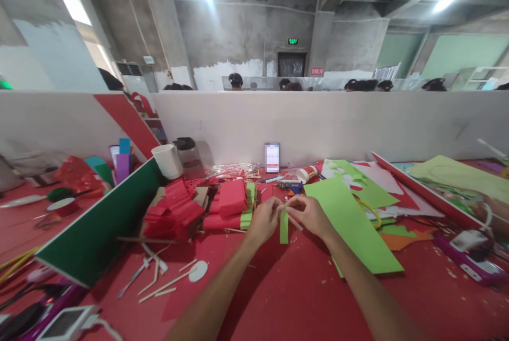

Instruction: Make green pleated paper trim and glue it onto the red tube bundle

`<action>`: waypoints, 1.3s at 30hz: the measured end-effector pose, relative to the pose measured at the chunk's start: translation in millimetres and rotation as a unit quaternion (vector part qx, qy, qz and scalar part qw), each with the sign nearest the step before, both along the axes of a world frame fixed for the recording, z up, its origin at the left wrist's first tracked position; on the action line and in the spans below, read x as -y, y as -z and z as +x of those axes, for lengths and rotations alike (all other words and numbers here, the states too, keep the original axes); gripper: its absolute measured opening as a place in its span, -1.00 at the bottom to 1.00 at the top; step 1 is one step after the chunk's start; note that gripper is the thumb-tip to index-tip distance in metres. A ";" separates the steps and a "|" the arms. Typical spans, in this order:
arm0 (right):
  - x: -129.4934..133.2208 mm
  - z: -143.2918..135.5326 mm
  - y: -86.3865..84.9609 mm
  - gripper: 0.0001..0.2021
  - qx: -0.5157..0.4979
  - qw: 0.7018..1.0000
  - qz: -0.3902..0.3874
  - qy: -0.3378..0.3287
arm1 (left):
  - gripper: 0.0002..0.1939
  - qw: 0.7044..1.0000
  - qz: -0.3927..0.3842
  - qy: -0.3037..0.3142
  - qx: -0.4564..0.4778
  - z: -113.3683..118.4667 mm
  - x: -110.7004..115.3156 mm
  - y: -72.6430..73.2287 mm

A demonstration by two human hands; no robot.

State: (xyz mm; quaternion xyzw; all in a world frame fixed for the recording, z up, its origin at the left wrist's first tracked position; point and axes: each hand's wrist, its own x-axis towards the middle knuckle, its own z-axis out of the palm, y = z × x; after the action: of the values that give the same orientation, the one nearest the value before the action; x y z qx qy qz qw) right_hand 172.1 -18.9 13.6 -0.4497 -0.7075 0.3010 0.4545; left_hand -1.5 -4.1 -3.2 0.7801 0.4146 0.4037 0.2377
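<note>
Two bare hands meet on the wearer's side of the upright, pale-screened phone [272, 158] in the head view: left hand [263, 220] and right hand [312, 218] both pinch the top of a narrow lime-green paper strip [283, 230]. Folded red paper bundles [233, 198], left of the phone, look prepared; the strip seems unfinished. Right of the phone, a large lime-green paper sheet [352, 227] appears mostly whole. A blue-and-dark tool [295, 189], nearer than the phone, could crowd the fingers.
</note>
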 end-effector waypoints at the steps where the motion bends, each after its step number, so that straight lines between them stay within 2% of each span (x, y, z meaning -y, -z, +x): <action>1: 0.0 0.2 0.6 -0.87 0.004 1.000 0.000 0.002 | -0.77 1.000 0.001 0.005 -0.005 -0.2 -0.7 0.9; 9: 0.0 3.7 -0.7 -0.83 0.038 0.999 0.023 0.029 | -0.80 0.999 -0.002 0.031 0.014 -0.1 0.3 -3.7; 18: -1.3 2.5 3.8 -0.90 0.001 1.000 0.014 0.004 | -0.79 0.997 -0.037 0.039 0.058 0.3 0.2 -5.2; 23: 0.7 0.9 1.0 -0.93 -0.012 1.000 0.020 0.018 | -0.82 0.994 -0.044 0.047 0.090 1.1 0.9 -5.2; 29: 1.4 0.2 -1.7 -0.94 -0.003 0.998 0.048 0.046 | -0.82 0.978 -0.104 0.084 0.161 2.6 -2.9 -3.2; 33: 0.8 0.2 -1.5 -0.89 -0.012 0.999 0.034 0.016 | -0.85 0.969 -0.138 0.080 0.189 2.2 -7.3 0.4; 36: -0.8 0.3 0.1 -0.84 -0.043 0.999 -0.002 -0.022 | -0.87 0.968 -0.138 0.068 0.200 1.8 -8.8 2.4; 39: -3.3 0.8 2.4 -0.81 -0.053 0.998 -0.026 -0.029 | -0.87 0.967 -0.132 0.065 0.207 2.1 -8.8 2.5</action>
State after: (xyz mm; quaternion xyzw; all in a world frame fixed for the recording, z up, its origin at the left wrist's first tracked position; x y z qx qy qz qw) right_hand 172.9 -15.6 11.2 -0.4243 -0.6872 0.3560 0.4701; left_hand 0.6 4.7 -5.7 0.6665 0.3550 0.4815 0.4450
